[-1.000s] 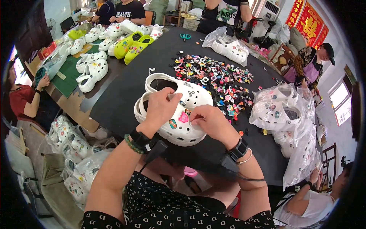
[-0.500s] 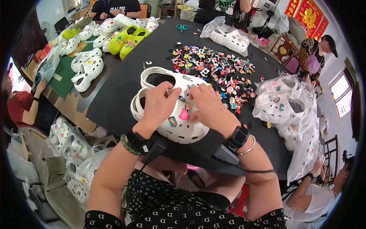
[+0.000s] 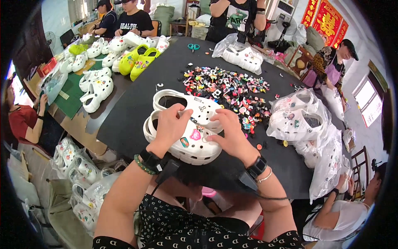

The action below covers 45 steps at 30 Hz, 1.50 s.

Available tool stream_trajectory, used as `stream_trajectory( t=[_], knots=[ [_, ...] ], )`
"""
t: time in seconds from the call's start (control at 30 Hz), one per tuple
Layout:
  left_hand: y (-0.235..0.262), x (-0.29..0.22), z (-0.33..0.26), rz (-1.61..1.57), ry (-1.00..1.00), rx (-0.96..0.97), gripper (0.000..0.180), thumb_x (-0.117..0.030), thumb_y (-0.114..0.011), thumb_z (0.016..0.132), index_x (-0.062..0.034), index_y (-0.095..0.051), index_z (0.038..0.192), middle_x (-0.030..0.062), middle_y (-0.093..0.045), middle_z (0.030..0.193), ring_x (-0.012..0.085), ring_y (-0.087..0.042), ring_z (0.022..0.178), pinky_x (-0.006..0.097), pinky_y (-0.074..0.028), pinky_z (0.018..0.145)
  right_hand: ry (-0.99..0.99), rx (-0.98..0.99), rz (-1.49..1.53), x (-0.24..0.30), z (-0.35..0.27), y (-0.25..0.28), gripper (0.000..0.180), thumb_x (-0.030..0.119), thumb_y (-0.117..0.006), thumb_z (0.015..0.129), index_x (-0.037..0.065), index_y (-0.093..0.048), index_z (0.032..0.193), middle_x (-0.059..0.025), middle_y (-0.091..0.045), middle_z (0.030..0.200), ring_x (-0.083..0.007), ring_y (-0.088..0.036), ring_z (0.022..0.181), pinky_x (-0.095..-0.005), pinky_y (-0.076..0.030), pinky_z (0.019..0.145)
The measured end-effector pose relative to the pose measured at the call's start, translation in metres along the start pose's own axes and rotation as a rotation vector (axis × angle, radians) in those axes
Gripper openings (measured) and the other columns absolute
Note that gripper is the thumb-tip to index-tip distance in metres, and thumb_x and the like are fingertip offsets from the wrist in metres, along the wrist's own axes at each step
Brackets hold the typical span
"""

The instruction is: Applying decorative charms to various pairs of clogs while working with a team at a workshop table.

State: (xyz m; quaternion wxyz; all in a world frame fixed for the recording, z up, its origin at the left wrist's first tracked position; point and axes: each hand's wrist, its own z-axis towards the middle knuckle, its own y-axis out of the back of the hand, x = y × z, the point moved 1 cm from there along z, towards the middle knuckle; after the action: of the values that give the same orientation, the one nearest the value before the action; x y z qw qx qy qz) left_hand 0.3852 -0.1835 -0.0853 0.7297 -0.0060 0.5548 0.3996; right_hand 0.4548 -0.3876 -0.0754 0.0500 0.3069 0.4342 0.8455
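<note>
A white clog shoe (image 3: 188,147) with small coloured charms on its top lies near the front edge of the black round table (image 3: 132,112). My left hand (image 3: 170,126) grips its left side over the top. My right hand (image 3: 230,133) rests on its right side, fingertips pressing at the top holes. A second white clog (image 3: 186,106) lies just behind it, touching it. Whether a charm is between my right fingers is hidden.
A heap of colourful shoe charms (image 3: 228,89) spreads behind the clogs. Bagged white clogs (image 3: 296,120) sit at the right, more white and yellow-green clogs (image 3: 137,60) at the far left. Several people sit or stand around the table. Bags of clogs (image 3: 81,174) lie on the floor at left.
The view has shifted slightly. Both hands stay on the near clog; my right fingers have moved a little across its top.
</note>
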Motion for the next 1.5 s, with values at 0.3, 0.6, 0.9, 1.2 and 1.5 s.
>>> stream_trajectory(
  t=[0.3, 0.6, 0.9, 1.2, 1.5],
  knots=[
    [-0.002, 0.006, 0.001, 0.002, -0.005, -0.028, 0.027, -0.025, -0.070, 0.087, 0.0014, -0.064, 0.087, 0.0074, -0.057, 0.060, 0.0108, -0.049, 0.053, 0.030, -0.038, 0.051, -0.332, -0.001, 0.021, -0.078, -0.050, 0.066, 0.023, 0.008, -0.075, 0.076, 0.001, -0.061, 0.093, -0.0147, -0.062, 0.087, -0.0327, -0.062, 0.086, -0.0426, -0.049, 0.077],
    [-0.002, 0.004, 0.004, -0.058, 0.020, 0.013, 0.022, -0.020, -0.068, 0.091, 0.0012, -0.066, 0.086, -0.0024, -0.054, 0.060, 0.0023, -0.043, 0.054, 0.024, -0.031, 0.048, -0.355, 0.146, -0.220, -0.110, -0.048, 0.077, 0.017, 0.011, -0.072, 0.078, 0.002, -0.064, 0.090, -0.0138, -0.067, 0.086, -0.0323, -0.064, 0.085, -0.0420, -0.050, 0.075],
    [-0.003, 0.012, 0.003, -0.026, 0.046, 0.000, 0.021, -0.020, -0.069, 0.090, 0.0007, -0.066, 0.086, -0.0026, -0.055, 0.062, 0.0017, -0.043, 0.055, 0.023, -0.032, 0.048, -0.257, 0.308, -0.159, -0.112, -0.032, 0.042, 0.037, 0.015, -0.085, 0.063, 0.004, -0.065, 0.092, -0.0122, -0.064, 0.081, -0.0297, -0.064, 0.082, -0.0393, -0.051, 0.072],
    [-0.004, 0.003, 0.002, -0.041, -0.014, -0.025, 0.025, -0.022, -0.070, 0.088, 0.0020, -0.064, 0.085, 0.0022, -0.055, 0.059, 0.0050, -0.045, 0.053, 0.027, -0.034, 0.049, -0.199, 0.295, -0.237, -0.114, -0.017, 0.059, 0.014, 0.009, -0.071, 0.076, 0.003, -0.068, 0.088, -0.0137, -0.067, 0.079, -0.0281, -0.066, 0.077, -0.0382, -0.051, 0.070],
    [0.001, 0.003, 0.000, -0.079, -0.010, -0.045, 0.026, -0.021, -0.071, 0.085, 0.0041, -0.064, 0.084, 0.0134, -0.058, 0.057, 0.0187, -0.056, 0.049, 0.034, -0.042, 0.051, -0.044, 0.304, 0.126, -0.003, 0.064, 0.032, 0.011, 0.000, -0.069, 0.083, 0.000, -0.067, 0.094, -0.0071, -0.069, 0.089, -0.0134, -0.067, 0.083, -0.0276, -0.053, 0.074]
  ],
)
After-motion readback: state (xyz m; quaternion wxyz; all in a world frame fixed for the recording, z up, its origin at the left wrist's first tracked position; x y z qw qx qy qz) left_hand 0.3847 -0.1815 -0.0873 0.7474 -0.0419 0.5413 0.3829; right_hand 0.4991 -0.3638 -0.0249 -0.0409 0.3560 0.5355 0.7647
